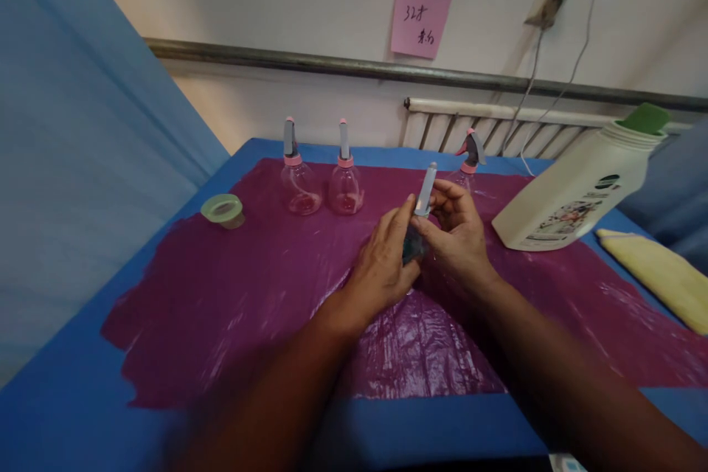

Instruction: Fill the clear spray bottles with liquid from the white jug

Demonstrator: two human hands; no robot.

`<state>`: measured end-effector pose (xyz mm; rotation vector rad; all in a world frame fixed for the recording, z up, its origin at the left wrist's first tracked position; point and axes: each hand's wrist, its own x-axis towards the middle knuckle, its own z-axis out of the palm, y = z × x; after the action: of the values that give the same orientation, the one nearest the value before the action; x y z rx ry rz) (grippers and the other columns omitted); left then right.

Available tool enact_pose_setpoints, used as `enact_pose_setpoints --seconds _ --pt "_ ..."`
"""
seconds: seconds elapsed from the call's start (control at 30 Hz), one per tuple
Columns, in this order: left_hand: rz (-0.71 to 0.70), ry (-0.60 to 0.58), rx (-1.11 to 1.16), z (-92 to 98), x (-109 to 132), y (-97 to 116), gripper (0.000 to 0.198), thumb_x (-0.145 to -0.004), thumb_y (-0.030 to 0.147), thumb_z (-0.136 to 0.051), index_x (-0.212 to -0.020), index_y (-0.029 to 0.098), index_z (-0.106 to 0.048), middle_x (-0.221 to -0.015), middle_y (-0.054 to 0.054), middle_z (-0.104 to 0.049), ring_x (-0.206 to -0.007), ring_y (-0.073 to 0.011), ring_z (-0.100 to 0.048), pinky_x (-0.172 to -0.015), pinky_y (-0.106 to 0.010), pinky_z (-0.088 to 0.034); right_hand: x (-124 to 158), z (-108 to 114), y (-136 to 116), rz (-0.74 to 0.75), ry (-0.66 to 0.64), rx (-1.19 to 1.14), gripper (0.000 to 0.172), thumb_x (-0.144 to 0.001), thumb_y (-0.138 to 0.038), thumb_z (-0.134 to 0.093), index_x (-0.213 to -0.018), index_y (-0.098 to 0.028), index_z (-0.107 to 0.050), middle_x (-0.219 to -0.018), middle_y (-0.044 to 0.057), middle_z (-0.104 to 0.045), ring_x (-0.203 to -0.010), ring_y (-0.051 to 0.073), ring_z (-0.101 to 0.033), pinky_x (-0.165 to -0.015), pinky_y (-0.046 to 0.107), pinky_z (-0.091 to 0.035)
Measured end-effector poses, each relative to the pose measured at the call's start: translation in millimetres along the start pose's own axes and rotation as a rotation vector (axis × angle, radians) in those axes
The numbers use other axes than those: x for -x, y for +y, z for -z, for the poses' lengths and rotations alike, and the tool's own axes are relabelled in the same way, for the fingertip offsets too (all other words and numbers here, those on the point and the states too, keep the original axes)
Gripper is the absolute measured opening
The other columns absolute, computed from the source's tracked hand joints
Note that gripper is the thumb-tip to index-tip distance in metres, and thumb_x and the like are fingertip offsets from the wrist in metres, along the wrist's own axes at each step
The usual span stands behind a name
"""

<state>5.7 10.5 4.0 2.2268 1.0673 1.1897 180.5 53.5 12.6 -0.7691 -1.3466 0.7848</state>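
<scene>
Both my hands meet over the purple plastic sheet (pixel 232 295) at the table's middle. My left hand (pixel 381 262) and my right hand (pixel 459 232) are closed round a grey spray head (pixel 425 195) with a dark collar below it; its bottle is hidden behind my fingers. Two small clear spray bottles with pink collars stand behind, one (pixel 297 181) at left, one (pixel 346 181) beside it. A third spray bottle (pixel 469 158) stands just behind my right hand.
A large white jug (pixel 580 188) with a green cap stands tilted at the right. A yellow cloth (pixel 664 276) lies at the far right edge. A green tape roll (pixel 223 210) sits at the left. A pink note (pixel 421 15) hangs on the wall.
</scene>
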Motion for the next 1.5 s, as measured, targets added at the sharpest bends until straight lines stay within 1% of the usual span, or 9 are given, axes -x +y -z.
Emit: enact_pose_setpoints --seconds 0.1,0.27,0.37,0.6,0.83,0.9,1.07,1.3,1.5 --pt "-0.013 0.009 -0.002 -0.5 -1 -1 0.117 -0.099 0.010 -0.074 -0.188 0.042 -0.006 -0.183 -0.015 -0.042 -0.170 -0.0401 -0.046 -0.139 -0.070 -0.044 0 4 -2 0.022 -0.018 0.011 0.074 -0.089 -0.036 -0.095 -0.155 -0.037 -0.061 -0.119 0.001 -0.074 -0.114 0.022 -0.075 -0.115 0.047 -0.064" --pt "-0.020 0.008 0.020 0.5 -3 1 0.114 -0.099 0.009 -0.073 -0.187 0.041 -0.008 -0.183 -0.017 -0.042 -0.169 -0.0398 -0.047 -0.138 -0.069 -0.046 5 14 -13 0.009 -0.134 0.068 0.070 -0.109 -0.039 -0.074 -0.174 -0.042 -0.048 -0.147 0.008 -0.077 -0.139 0.029 -0.074 -0.130 0.063 -0.055" --pt "-0.002 0.005 0.006 0.5 -4 1 0.118 -0.096 0.006 -0.073 -0.187 0.042 -0.008 -0.182 -0.016 -0.043 -0.169 -0.0406 -0.047 -0.138 -0.070 -0.046 5 14 -14 0.011 -0.133 0.109 0.072 -0.106 -0.038 -0.079 -0.172 -0.043 -0.051 -0.143 0.007 -0.078 -0.134 0.030 -0.075 -0.129 0.065 -0.056" --pt "-0.003 0.003 0.012 -0.1 -3 2 0.116 -0.099 0.009 -0.073 -0.188 0.042 -0.007 -0.181 -0.017 -0.042 -0.168 -0.0412 -0.047 -0.137 -0.070 -0.046 -1 4 -6 0.091 -0.001 0.128 0.076 -0.090 -0.030 -0.093 -0.158 -0.040 -0.060 -0.115 0.002 -0.071 -0.109 0.024 -0.073 -0.113 0.052 -0.064" --pt "-0.015 -0.006 0.038 0.9 -2 1 0.116 -0.099 0.010 -0.073 -0.188 0.043 -0.006 -0.182 -0.016 -0.041 -0.170 -0.0399 -0.046 -0.138 -0.069 -0.045 9 11 -12 0.018 -0.111 0.062 0.072 -0.109 -0.039 -0.074 -0.175 -0.044 -0.046 -0.146 0.008 -0.077 -0.137 0.028 -0.074 -0.128 0.062 -0.056" --pt "-0.014 -0.002 0.030 0.6 -2 0 0.115 -0.099 0.009 -0.072 -0.188 0.042 -0.007 -0.182 -0.017 -0.041 -0.170 -0.0400 -0.045 -0.138 -0.069 -0.045 9 12 -12 -0.005 -0.112 0.080 0.073 -0.108 -0.039 -0.076 -0.175 -0.044 -0.046 -0.142 0.007 -0.079 -0.134 0.028 -0.076 -0.127 0.062 -0.057" --pt "-0.006 -0.009 0.026 1.4 -2 3 0.115 -0.100 0.010 -0.072 -0.188 0.043 -0.005 -0.182 -0.016 -0.041 -0.171 -0.0399 -0.044 -0.139 -0.070 -0.044 4 10 -8 0.054 -0.026 0.098 0.081 -0.092 -0.036 -0.094 -0.165 -0.039 -0.058 -0.121 0.003 -0.076 -0.117 0.024 -0.076 -0.120 0.054 -0.063" --pt "-0.023 -0.009 0.029 2.2 -3 3 0.118 -0.099 0.008 -0.073 -0.188 0.045 -0.005 -0.182 -0.016 -0.041 -0.170 -0.0415 -0.046 -0.139 -0.072 -0.044 7 13 -13 0.016 -0.130 0.090 0.073 -0.109 -0.040 -0.074 -0.177 -0.043 -0.047 -0.145 0.008 -0.077 -0.136 0.030 -0.075 -0.128 0.063 -0.057" --pt "-0.012 -0.004 0.024 -0.9 -3 0 0.115 -0.099 0.009 -0.072 -0.187 0.044 -0.005 -0.180 -0.017 -0.043 -0.169 -0.0420 -0.046 -0.137 -0.072 -0.045 4 9 -13 0.031 -0.025 0.118 0.073 -0.094 -0.034 -0.091 -0.161 -0.036 -0.060 -0.127 0.006 -0.080 -0.122 0.027 -0.078 -0.122 0.060 -0.060"
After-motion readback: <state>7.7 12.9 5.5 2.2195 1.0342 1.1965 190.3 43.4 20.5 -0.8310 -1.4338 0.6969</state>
